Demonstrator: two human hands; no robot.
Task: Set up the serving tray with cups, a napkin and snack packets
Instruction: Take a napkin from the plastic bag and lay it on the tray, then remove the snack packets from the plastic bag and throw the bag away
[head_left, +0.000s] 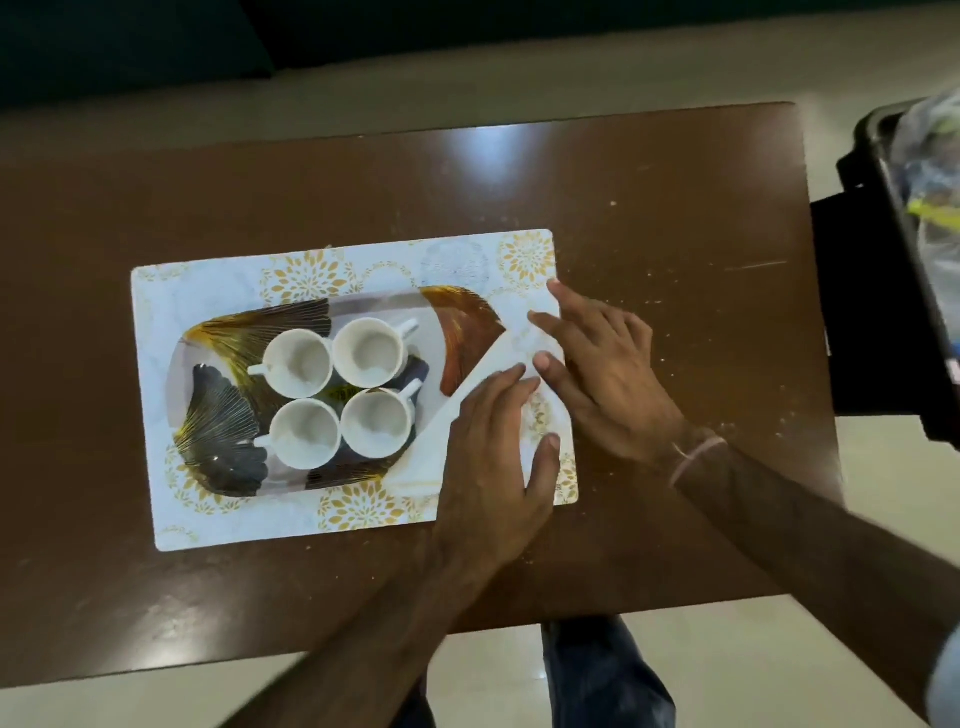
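A tray (223, 415) with a dark and gold leaf pattern lies on a white placemat (311, 519) with gold flowers. Several white cups stand close together in the tray's middle, among them one at the back left (298, 361) and one at the front right (376, 423). A white napkin (496, 354) lies folded in a slanted shape over the tray's right end. My left hand (493, 447) rests flat on the napkin's near part, fingers stretched. My right hand (608, 374) presses on its far right part with fingers spread. No snack packets can be made out.
The brown table (649, 197) is scratched and dusted with crumbs on its right side. Beyond the right edge stands a black container (883, 171) with a clear plastic bag (935, 197) in it. My legs (597, 675) show below the table's near edge.
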